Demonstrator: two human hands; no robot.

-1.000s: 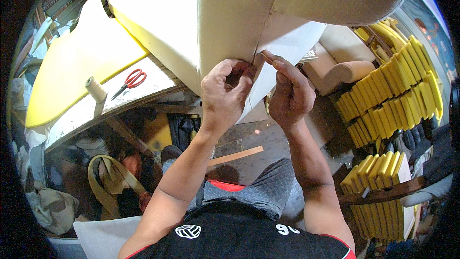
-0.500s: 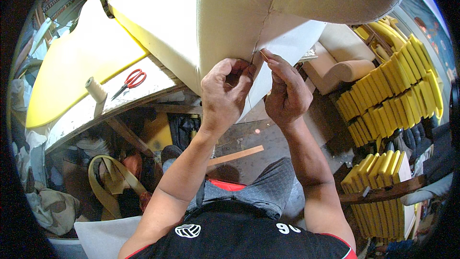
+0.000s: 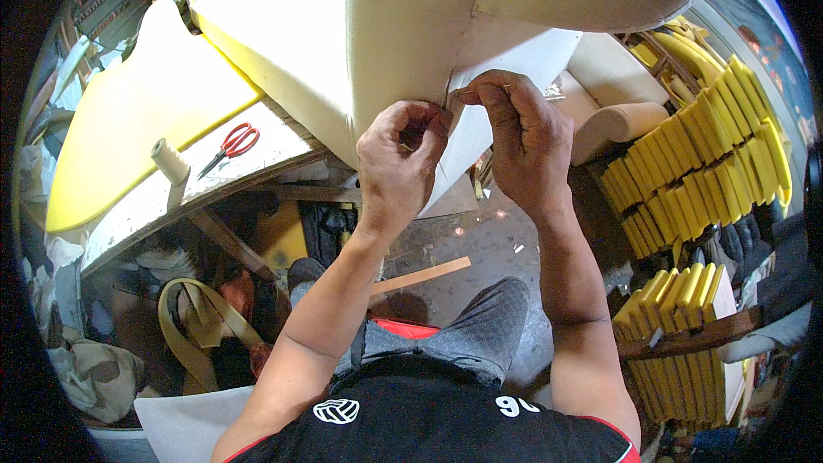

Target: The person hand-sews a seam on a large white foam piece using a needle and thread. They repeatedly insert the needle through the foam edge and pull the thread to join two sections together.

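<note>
A large padded upholstery piece in pale fabric point(image 3: 403, 34) stands before me, a seam running down its middle. At the seam's lower end my left hand point(image 3: 400, 154) is closed, thumb and forefinger pinching the fabric edge. Close on its right, my right hand point(image 3: 525, 133) is also closed, fingertips pressed together at the seam. It pinches a thin needle-like piece, mostly hidden by the fingers now. On the bench to the left lie red-handled scissors point(image 3: 238, 141), beside an upright cone of cream thread point(image 3: 170, 161).
A yellow foam panel point(image 3: 129, 120) rests on the bench point(image 3: 111, 231). Stacks of yellow cushions point(image 3: 699, 163) stand on the right, near a beige padded seat point(image 3: 613, 73). On the floor lies a wooden strip point(image 3: 424, 275). Webbing and cloth point(image 3: 193, 326) sit under the bench.
My right hand has turned and shifted slightly to the right and up, its fingertips still at the seam. The left hand keeps its pinch. The padded piece has moved a little left in view.
</note>
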